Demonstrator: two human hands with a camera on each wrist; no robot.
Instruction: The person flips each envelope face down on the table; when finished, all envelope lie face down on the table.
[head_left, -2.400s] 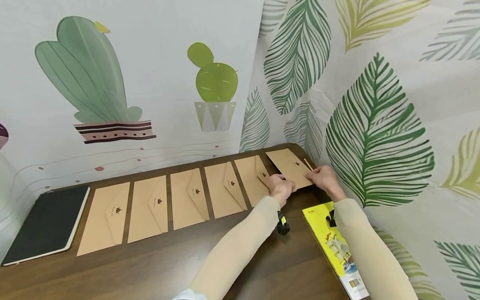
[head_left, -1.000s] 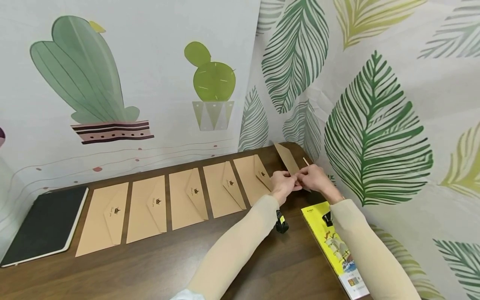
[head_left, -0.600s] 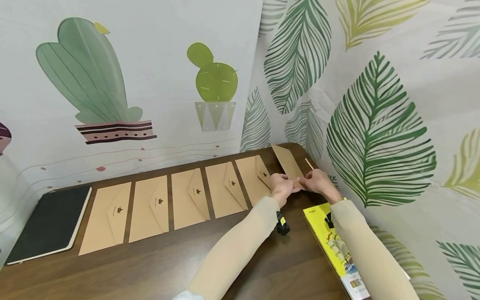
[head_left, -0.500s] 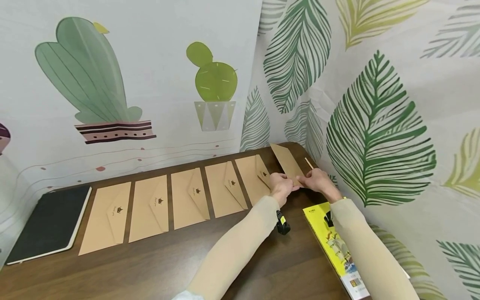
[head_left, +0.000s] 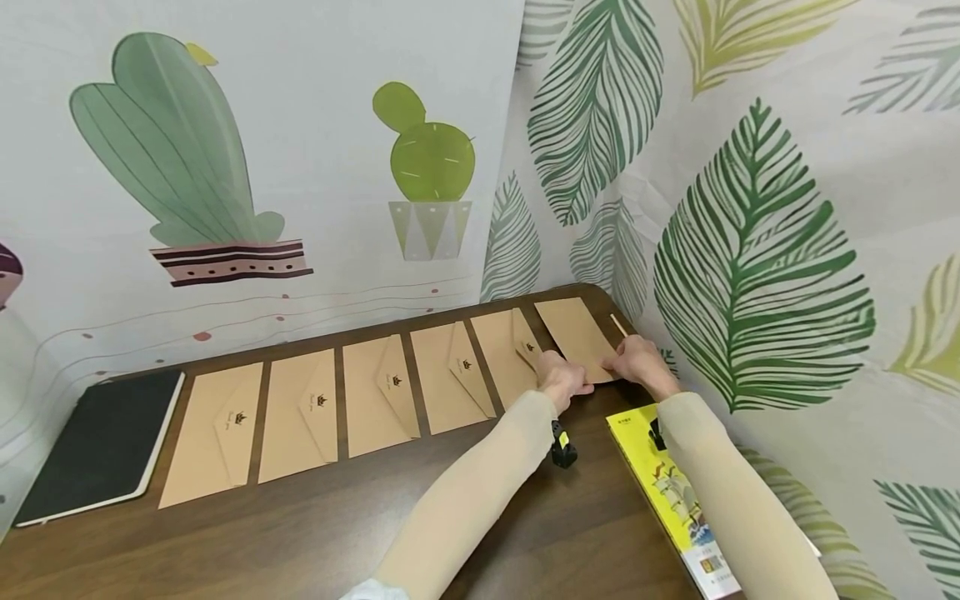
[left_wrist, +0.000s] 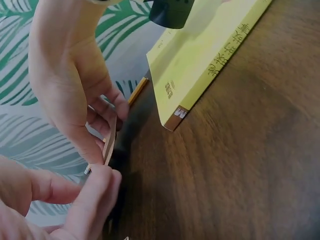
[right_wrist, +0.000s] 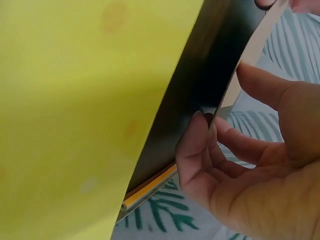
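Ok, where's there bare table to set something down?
The largest bare patch of table lies in front of the five envelopes, left of the left sleeve. A narrower one runs between that sleeve and the yellow book. The far right corner is crowded: left hand, right hand and sixth envelope.

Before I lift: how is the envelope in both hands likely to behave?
The envelope is probably light, since its edge looks thin in both wrist views. With the left hand and right hand both at its near end, the far part may flex or droop.
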